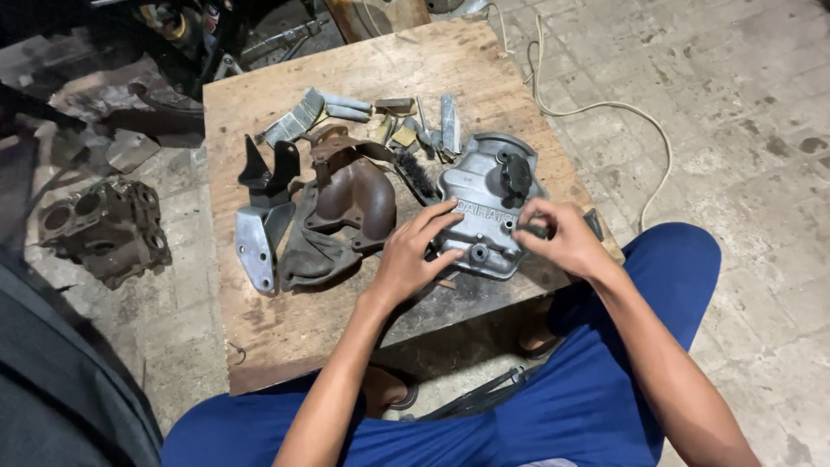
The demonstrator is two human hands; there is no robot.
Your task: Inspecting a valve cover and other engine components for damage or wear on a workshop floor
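Note:
A grey cast metal engine cover (484, 195) with a black round cap lies on a low wooden board (259, 320). My left hand (413, 253) rests on the cover's left edge, fingers spread over it. At the cover's right side my right hand (560, 235) pinches a small dark tool or part, whose tip points at the cover. What exactly it holds is too small to tell.
A rusty brown manifold (353, 201), a grey bracket (258, 242), a black brush (418, 175) and several small metal pieces lie on the board. An engine block (104, 227) sits on the floor at left. A white cord (605, 108) runs across the paving at right.

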